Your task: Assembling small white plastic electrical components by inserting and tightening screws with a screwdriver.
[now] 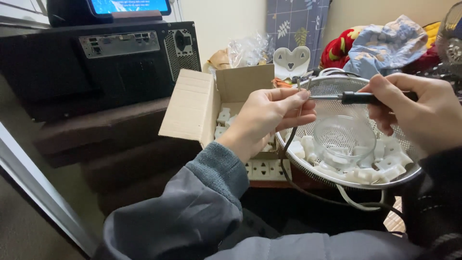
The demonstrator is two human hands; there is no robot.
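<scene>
Your left hand (269, 115) fingers pinch thin metal pin (299, 89); right hand (418, 113) fingers clamp black-handled tool (361, 98), tip at pin, above perforated steel colander (337, 86) of white plastic parts (385, 168). Risk: tip slips off pin, jabs thumb.

One colander (337, 86), one glass bowl (344, 137)

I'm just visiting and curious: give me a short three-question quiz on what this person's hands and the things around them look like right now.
1. True or false: the right hand grips a black-handled tool.
2. What sits inside the metal colander among the white plastic parts: (a) a clear glass bowl, (b) a red mug, (c) a book?
3. Which container stands behind the left hand?

Key:
1. True.
2. (a), the glass bowl.
3. An open cardboard box holding white parts.
</scene>
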